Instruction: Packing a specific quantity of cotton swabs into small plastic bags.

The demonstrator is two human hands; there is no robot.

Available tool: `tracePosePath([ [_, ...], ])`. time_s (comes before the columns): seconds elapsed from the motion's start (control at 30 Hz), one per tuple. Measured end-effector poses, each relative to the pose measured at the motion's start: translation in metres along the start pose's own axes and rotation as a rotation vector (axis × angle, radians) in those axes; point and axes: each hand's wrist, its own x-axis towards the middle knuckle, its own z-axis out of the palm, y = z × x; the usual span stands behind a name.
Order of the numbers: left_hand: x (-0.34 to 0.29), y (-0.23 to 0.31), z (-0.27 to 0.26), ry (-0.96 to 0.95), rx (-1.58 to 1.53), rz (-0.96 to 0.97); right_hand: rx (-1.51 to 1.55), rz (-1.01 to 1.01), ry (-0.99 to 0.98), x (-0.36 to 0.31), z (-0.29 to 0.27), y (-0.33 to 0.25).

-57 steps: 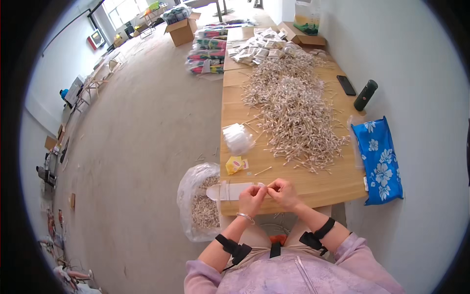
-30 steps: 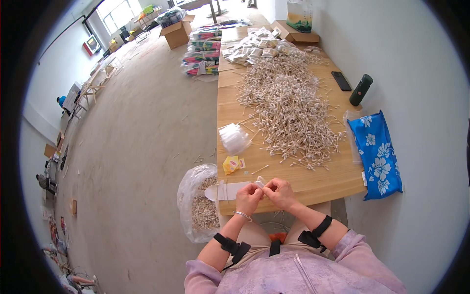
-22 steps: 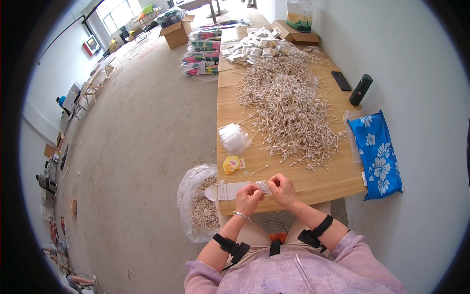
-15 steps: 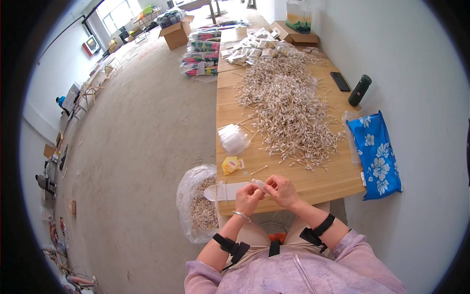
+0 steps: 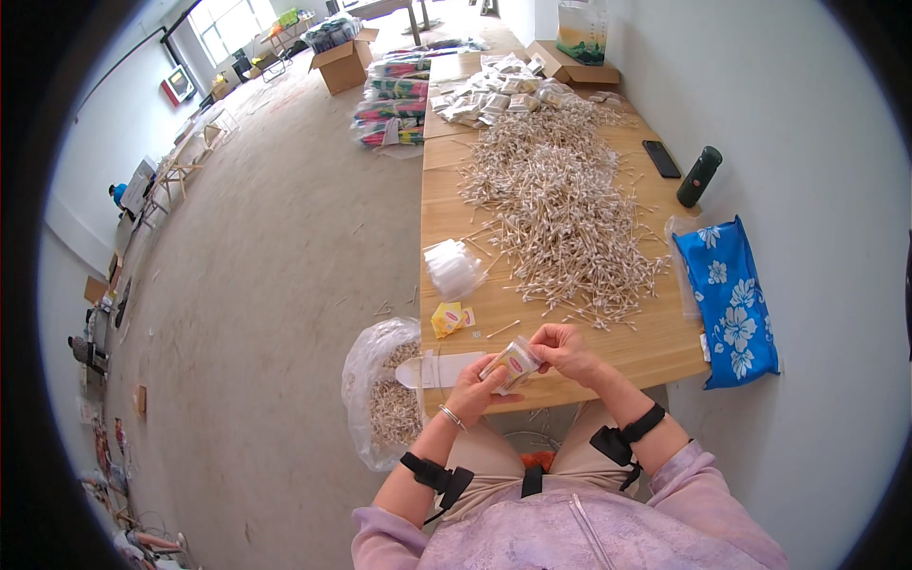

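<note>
Over the table's near edge, my left hand (image 5: 472,391) is closed around a small clear packet (image 5: 514,364) with a yellow-and-white label card at its face. My right hand (image 5: 567,353) pinches the packet's upper right end. Whatever is inside the packet is too small to make out. Left of my hands a white strip (image 5: 456,370) with a rounded end lies across the table edge. Beyond it are several yellow label cards (image 5: 446,320), a single cotton swab (image 5: 503,329) and a stack of clear bags (image 5: 454,270). A large heap of loose cotton swabs (image 5: 560,209) covers the middle.
Filled packets (image 5: 494,93) are piled at the table's far end near a cardboard box (image 5: 575,72). Along the right lie a phone (image 5: 660,160), a dark bottle (image 5: 699,177) and a blue flowered pouch (image 5: 730,304). A plastic sack (image 5: 359,366) of swabs stands on the floor, left.
The packet has turned so its labelled face now shows. My left hand has opened out from a pinch to cradle it, and my right hand has shifted slightly up and right.
</note>
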Motion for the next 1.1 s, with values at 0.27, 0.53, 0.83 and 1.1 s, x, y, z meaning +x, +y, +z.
tracePosePath([
  [0.27,-0.003,0.004,0.0,-0.016,-0.023,-0.031,0.124,0.02,0.095,-0.002,0.001,0.007],
  [0.53,-0.007,0.006,-0.003,-0.1,-0.014,-0.168,0.183,0.121,-0.02,-0.003,-0.007,0.011],
  [0.83,-0.007,0.004,-0.01,-0.16,-0.029,-0.234,0.294,0.234,-0.108,-0.009,-0.005,0.012],
  [1.1,-0.007,0.002,-0.01,-0.13,0.016,-0.243,0.234,0.237,-0.076,-0.01,-0.003,0.011],
])
